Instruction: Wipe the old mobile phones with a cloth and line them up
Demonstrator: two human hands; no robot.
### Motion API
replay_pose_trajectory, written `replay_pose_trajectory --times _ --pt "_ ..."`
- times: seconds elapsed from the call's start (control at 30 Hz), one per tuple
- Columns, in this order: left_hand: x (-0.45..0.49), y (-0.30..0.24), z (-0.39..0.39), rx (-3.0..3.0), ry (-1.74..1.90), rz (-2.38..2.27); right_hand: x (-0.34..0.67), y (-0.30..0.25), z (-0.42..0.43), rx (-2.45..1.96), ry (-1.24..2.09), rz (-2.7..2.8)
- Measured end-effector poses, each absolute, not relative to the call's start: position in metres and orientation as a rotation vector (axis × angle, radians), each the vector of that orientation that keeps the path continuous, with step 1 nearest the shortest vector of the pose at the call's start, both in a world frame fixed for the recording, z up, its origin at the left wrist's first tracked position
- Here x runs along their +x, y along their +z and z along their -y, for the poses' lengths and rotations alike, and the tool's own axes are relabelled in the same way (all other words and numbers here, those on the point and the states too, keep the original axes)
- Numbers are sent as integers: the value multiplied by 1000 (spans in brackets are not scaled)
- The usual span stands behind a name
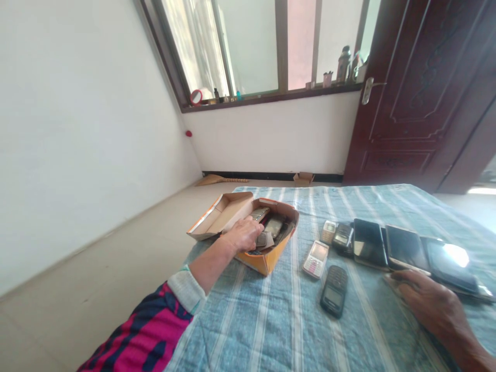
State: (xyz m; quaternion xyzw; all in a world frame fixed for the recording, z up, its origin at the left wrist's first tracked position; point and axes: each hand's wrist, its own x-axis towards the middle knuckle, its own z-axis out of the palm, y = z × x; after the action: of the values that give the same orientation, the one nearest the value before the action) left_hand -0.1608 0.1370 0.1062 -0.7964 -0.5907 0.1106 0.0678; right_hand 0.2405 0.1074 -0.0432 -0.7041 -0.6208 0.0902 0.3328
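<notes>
My left hand (pixel 243 235) reaches into an open orange-and-brown cardboard shoebox (pixel 277 256). Its fingers are bent down among several old mobile phones (pixel 275 226), and what they grip, if anything, is hidden. On the right, my right hand (pixel 436 302) rests low over the bed with its fingers curled. A thin pale edge shows under them, too blurred to name. Just beyond lie dark-screened phones: a black smartphone (pixel 369 244), a white-framed smartphone (pixel 406 249) and a larger dark device (pixel 451 264). Between my hands lie a white-and-pink keypad phone (pixel 316 259) and a black keypad phone (pixel 334 292).
A small beige phone (pixel 328 232) and another dark keypad phone (pixel 343 237) lie farther back. The striped blue sheet (pixel 279 320) covers the bed. The box lid (pixel 225 212) hangs open leftward. Beyond are a windowsill with bottles (pixel 343 64) and a dark red door (pixel 422 103).
</notes>
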Motion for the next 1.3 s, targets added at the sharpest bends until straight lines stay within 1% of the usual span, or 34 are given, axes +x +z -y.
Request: replay_pose_trajectory --times 0.2,0.47,0.63,0.77,0.97,1.3 --pt "-153 108 -142 -2417 496 1730 239 -37 -106 -1841 243 1629" --pt "-154 98 -149 -2432 471 1728 237 -36 -106 -1822 226 1621" --pt "-159 97 -152 -2461 377 1731 236 -35 -106 -1832 234 1617" --pt "-164 106 -158 -2473 270 1738 236 -35 -105 -1851 260 1610" --pt "-167 127 -166 -2381 -7 1831 240 -41 -105 -1859 299 1619" --pt "-177 136 -169 -2428 -198 1926 236 -33 -105 -1859 269 1633"
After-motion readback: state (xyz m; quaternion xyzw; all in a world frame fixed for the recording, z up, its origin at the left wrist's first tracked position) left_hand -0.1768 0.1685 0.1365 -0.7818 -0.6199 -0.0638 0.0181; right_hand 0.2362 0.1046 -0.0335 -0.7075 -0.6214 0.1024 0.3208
